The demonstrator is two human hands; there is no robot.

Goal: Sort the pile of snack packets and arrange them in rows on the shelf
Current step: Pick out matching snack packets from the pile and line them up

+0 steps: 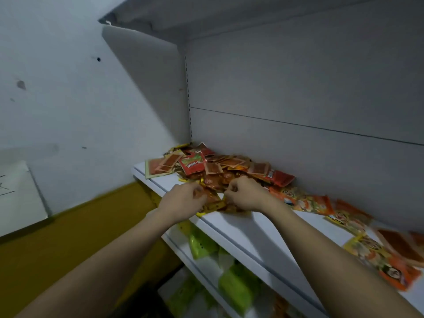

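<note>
The fingers of both hands are curled into the near edge of the pile of snack packets [213, 166]. The left hand [183, 200] grips a reddish packet with a yellow edge [212, 200], whose long axis runs from the pile toward the shelf's front lip, its yellow end poking just over that lip. The right hand [244, 195] has its fingers clenched among the packets right beside it; which packet it holds cannot be told.

The pile sits in the back left corner of the white shelf [241, 228], against the grey back panel [298, 88]. Its packets, red, orange and tan, lie crossed over each other at all angles, and a red one [191, 164] tilts up near the top. To the right, a loose row of orange and yellow packets [339, 216] runs along the back panel toward the right edge of the view, blurred at the far end.

On the shelf below, green packets [236, 288] stand packed together. A pale wall [68, 99] rises on the left, with a yellow band [57, 244] low down.
</note>
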